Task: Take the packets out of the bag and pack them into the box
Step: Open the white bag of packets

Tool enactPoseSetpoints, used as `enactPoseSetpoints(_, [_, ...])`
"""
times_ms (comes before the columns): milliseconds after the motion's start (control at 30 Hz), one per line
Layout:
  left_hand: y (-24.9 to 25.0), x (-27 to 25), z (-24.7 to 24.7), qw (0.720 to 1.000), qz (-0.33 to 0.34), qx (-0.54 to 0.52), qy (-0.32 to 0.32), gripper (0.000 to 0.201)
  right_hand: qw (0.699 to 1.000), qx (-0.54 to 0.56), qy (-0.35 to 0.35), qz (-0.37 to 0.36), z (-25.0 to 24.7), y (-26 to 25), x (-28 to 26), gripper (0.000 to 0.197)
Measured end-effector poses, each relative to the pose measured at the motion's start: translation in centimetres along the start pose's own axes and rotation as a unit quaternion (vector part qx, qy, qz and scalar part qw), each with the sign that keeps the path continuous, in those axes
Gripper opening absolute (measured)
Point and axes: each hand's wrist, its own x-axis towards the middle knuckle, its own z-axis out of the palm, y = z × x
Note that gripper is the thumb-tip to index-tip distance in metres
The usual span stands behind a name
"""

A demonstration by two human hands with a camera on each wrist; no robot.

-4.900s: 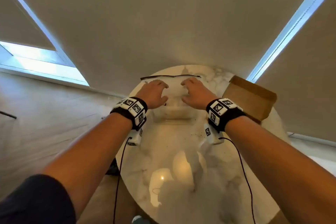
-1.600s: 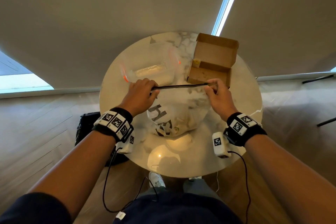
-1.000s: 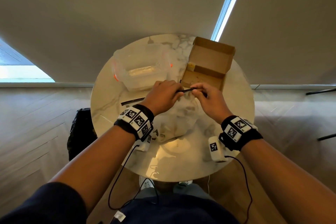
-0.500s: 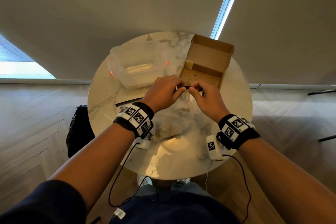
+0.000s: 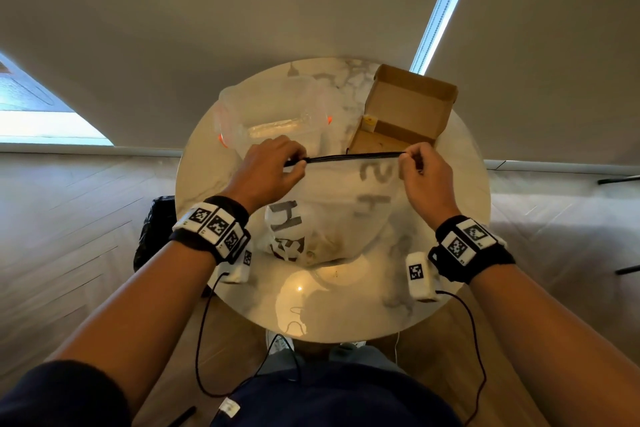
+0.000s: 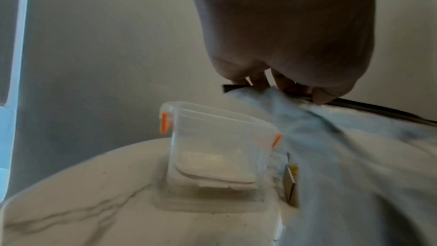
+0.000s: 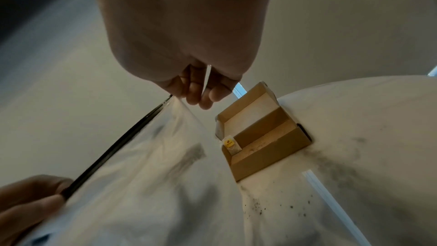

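so the bag (image 5: 332, 215) is the thing to orient by here, it sits mid table (image 5: 460, 288) with its black zip strip (image 5: 353, 158) pulled taut and lifted off the surface, i'd guess so the seal can be worked open without the contents sliding around. left of the bag and a bit behind it there's a clear plastic tub (image 5: 273, 118) with orange clips, not part of the job as far as i can tell. the left hand (image 5: 266, 172) is curled tight, thumb and fingers pinching the left end of the strip. the right hand (image 5: 427, 178) does the same at the right end, fingers bunched into a pinch. behind the bag on the right, the cardboard box (image 5: 405, 111) stands with its lid up, probably parked close so packets go straight in. one small packet (image 7: 230, 145) with a yellow tag leans in its corner already. whatever else is in the bag is too hazy to make out.
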Motion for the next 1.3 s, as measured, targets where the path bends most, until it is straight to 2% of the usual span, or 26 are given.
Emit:
enactPoseSetpoints(67, [-1.0, -0.6, -0.5, 1.000, -0.017, -0.008, -0.002, 0.016, 0.999, -0.024, -0.011, -0.020, 0.5, -0.5, 0.0, 0.005])
enactPoseSetpoints(100, [-1.2, -0.7, -0.7, 1.000, -0.021, -0.016, -0.001, 0.014, 0.998, -0.044, -0.007, -0.047, 0.9, -1.0, 0.1, 0.009])
enactPoseSetpoints(167, [-1.3, -0.9, -0.8, 0.999, -0.023, -0.032, 0.000, 0.012, 0.988, -0.104, -0.009, -0.111, 1.7, -2.4, 0.0, 0.032])
enactPoseSetpoints(233, [-1.2, -1.0, -0.8, 0.999, -0.019, -0.037, -0.005, 0.012, 0.971, -0.159, -0.048, -0.169, 2.8, -3.9, 0.0, 0.043])
enactPoseSetpoints(333, [-1.0, -1.2, -0.7, 0.998, -0.015, -0.055, -0.002, 0.014, 0.941, -0.197, -0.118, -0.248, 5.2, -4.9, -0.1, 0.030])
enactPoseSetpoints(400, [-1.0, -1.3, -0.7, 0.998, -0.012, -0.060, 0.000, 0.014, 0.938, -0.157, -0.140, -0.274, 6.5, -4.5, -0.1, 0.015])
enactPoseSetpoints(467, [-1.4, -1.7, -0.8, 0.998, -0.012, -0.058, -0.003, 0.014, 0.943, -0.121, -0.150, -0.272, 7.2, -4.0, 0.1, 0.009])
enactPoseSetpoints(667, [-3.1, -3.6, -1.1, 0.999, -0.015, -0.043, -0.004, 0.021, 0.951, -0.109, -0.152, -0.244, 7.4, -4.1, -0.1, 0.006])
enactPoseSetpoints(767, [-4.0, -4.5, -1.4, 0.998, -0.034, -0.042, 0.010, 0.016, 0.958, -0.108, -0.145, -0.221, 7.2, -3.8, -0.1, 0.009])
enactPoseSetpoints(933, [-5.2, -5.5, -1.9, 0.998, -0.037, -0.046, 0.010, 0.009, 0.957, -0.108, -0.135, -0.234, 7.1, -3.4, 0.1, 0.009])
enactPoseSetpoints(1300, [-6.6, -5.7, -2.6, 0.999, -0.032, -0.024, -0.009, 0.007, 0.963, -0.113, -0.114, -0.218, 6.8, -2.7, 0.3, 0.009])
